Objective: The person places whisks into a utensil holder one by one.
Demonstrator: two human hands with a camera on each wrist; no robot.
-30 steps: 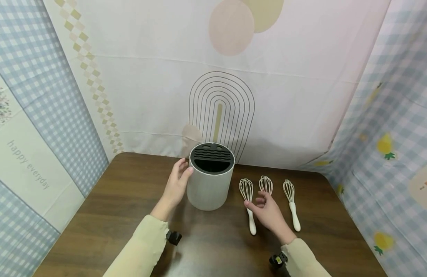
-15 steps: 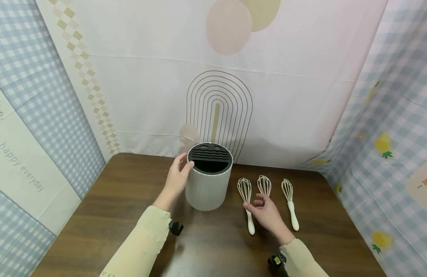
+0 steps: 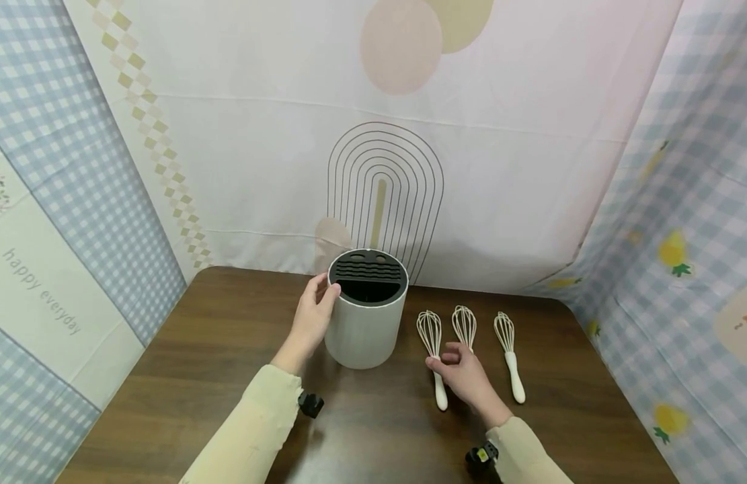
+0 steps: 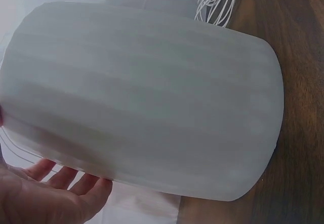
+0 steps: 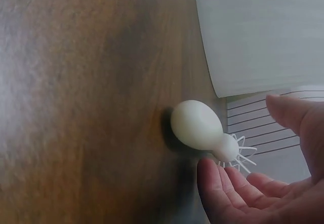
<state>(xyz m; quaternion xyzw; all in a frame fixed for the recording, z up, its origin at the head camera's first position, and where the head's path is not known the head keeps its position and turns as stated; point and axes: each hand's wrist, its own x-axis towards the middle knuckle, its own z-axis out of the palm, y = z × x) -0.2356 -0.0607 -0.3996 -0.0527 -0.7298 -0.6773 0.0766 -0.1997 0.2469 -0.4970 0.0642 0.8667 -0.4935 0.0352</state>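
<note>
A white cylindrical utensil holder with a black slotted top stands upright on the table. My left hand holds its upper left side, thumb near the front of the rim; the left wrist view has the fingertips against its wall. To the right lie three white whisks, wire ends pointing away. My right hand hovers at the left whisk and covers the handle of the middle whisk. Its thumb and fingers stand apart about the left whisk's handle in the right wrist view.
The right whisk lies beyond my right hand. Under everything is a dark brown wooden table. A white printed cloth hangs behind it, with blue checked cloths at both sides.
My right hand has drawn slightly back toward me and lower over the left whisk's handle. The left hand stays on the utensil holder; the head view has shifted slightly.
</note>
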